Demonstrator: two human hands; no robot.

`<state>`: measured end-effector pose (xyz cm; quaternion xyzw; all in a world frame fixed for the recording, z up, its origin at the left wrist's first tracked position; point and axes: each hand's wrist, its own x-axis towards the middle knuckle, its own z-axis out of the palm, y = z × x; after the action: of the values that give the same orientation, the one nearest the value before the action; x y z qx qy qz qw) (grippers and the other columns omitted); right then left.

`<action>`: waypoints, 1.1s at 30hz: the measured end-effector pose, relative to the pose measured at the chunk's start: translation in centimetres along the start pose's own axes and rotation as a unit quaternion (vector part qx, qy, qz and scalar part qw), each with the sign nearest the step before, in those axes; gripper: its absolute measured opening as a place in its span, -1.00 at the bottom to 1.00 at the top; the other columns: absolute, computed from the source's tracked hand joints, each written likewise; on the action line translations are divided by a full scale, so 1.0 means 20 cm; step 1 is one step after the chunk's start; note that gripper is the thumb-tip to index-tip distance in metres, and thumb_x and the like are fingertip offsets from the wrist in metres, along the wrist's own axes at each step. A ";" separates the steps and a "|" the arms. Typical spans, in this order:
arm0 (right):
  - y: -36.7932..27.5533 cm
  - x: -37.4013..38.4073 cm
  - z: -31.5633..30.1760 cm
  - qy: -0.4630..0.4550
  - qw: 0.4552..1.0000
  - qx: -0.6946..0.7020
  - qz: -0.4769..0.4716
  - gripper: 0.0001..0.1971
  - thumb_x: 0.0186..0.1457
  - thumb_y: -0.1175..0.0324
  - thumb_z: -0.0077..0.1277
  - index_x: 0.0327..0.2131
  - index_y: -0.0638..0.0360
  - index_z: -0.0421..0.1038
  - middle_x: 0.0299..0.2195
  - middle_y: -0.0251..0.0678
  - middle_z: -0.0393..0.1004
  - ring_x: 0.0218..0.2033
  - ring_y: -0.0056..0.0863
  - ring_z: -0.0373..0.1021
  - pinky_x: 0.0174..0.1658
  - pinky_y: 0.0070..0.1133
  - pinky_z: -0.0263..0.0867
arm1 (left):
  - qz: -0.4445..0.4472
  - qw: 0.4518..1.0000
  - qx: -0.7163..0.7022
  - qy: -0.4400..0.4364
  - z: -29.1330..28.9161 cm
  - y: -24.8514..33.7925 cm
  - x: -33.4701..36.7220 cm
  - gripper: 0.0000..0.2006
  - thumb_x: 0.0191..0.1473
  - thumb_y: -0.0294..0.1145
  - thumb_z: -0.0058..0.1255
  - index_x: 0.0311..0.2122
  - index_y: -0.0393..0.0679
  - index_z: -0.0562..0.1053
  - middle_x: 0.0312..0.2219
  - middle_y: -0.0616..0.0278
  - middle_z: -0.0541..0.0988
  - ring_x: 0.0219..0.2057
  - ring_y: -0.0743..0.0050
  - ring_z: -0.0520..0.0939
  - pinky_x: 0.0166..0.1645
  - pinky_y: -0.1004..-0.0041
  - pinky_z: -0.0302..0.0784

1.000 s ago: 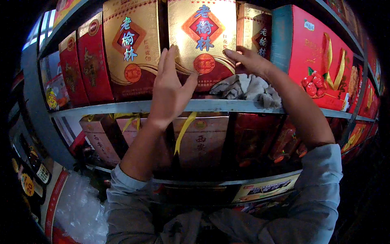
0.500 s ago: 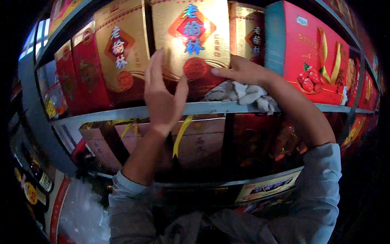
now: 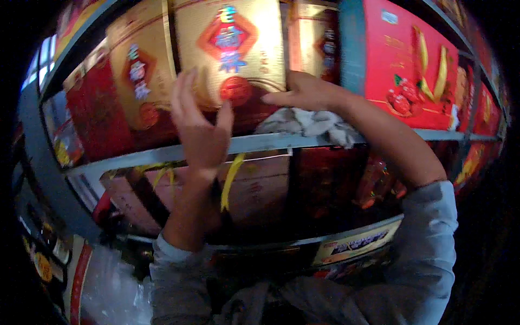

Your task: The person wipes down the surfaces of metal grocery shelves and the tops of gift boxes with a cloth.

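A store shelf is seen from close up, curved by the wide lens. At the centre, toward twelve o'clock, a gold gift box [image 3: 233, 49] with a red diamond emblem stands upright on the grey metal shelf [image 3: 260, 143]. The left hand [image 3: 200, 127] is raised in front of the box's lower left corner, at about ten o'clock from the picture's centre, with its fingers [image 3: 181, 95] straight and spread and the palm turned toward the box; nothing is gripped, and whether the palm touches the box cannot be told. The right hand [image 3: 306, 92] is laid at the box's lower right edge, at about one o'clock, fingers extended leftward and flat against the box front, open rather than closed around anything. Just below the right hand, a crumpled grey cloth [image 3: 311, 122] is seen lying on the shelf edge.

To the left of the gold box, at ten o'clock, a red and gold box [image 3: 138, 92] is stood beside it, touching or nearly so. At two o'clock a large red box [image 3: 414, 70] with yellow ribbon artwork is seen, with a teal side panel. On the lower shelf, at six o'clock, darker cartons with a yellow strap [image 3: 232, 181] are visible. Grey sleeves [image 3: 428, 244] enter from the lower edge.
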<state>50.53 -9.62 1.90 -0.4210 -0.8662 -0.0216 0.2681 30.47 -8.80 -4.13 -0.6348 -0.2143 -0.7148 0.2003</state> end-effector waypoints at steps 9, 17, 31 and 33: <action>0.06 -0.02 0.01 -0.004 0.998 0.054 -0.026 -0.36 -0.11 -0.04 -0.08 -0.03 0.18 0.11 -0.05 -0.06 0.18 -0.04 -0.28 0.17 0.00 -0.49 0.07 | 0.078 0.996 0.046 -0.007 0.06 0.08 -0.04 -0.49 -0.27 -0.45 -0.01 -0.08 -0.17 0.22 -0.08 -0.01 0.16 -0.02 0.01 0.15 0.05 0.20 0.03; 0.02 -0.09 -0.09 -0.155 0.969 -0.190 0.028 -0.28 -0.20 -0.25 -0.17 -0.12 0.18 0.23 -0.20 0.05 0.30 -0.17 -0.13 0.27 -0.09 -0.41 0.17 | 0.034 0.972 -0.211 -0.095 0.38 0.28 0.12 -0.53 -0.23 -0.39 -0.02 -0.12 -0.29 0.23 -0.15 -0.07 0.26 -0.06 0.02 0.23 0.04 0.28 0.09; 0.07 -0.65 -0.40 0.209 0.946 -0.239 -0.065 -0.65 -0.26 0.38 0.02 -0.28 0.22 0.29 -0.33 -0.16 0.32 -0.28 -0.22 0.29 -0.21 -0.47 0.22 | -0.450 0.786 -0.321 -0.277 0.97 0.35 0.46 -0.37 -0.19 -0.34 0.01 0.00 -0.38 0.06 0.02 -0.15 0.07 0.05 0.10 0.10 0.03 0.27 0.10; 0.10 -0.74 -0.44 0.192 0.960 -0.186 -0.083 -0.64 -0.28 0.40 0.02 -0.29 0.25 0.29 -0.36 -0.17 0.32 -0.30 -0.25 0.29 -0.22 -0.49 0.21 | -0.436 0.826 -0.252 -0.254 1.07 0.25 0.50 -0.33 -0.20 -0.33 0.02 0.01 -0.38 0.03 0.03 -0.15 0.06 0.05 0.05 0.12 0.03 0.28 0.12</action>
<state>63.38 -21.24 2.00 -0.3784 -0.8107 -0.2854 0.3437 49.65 -1.01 8.21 -0.6629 -0.3249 -0.5702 -0.3603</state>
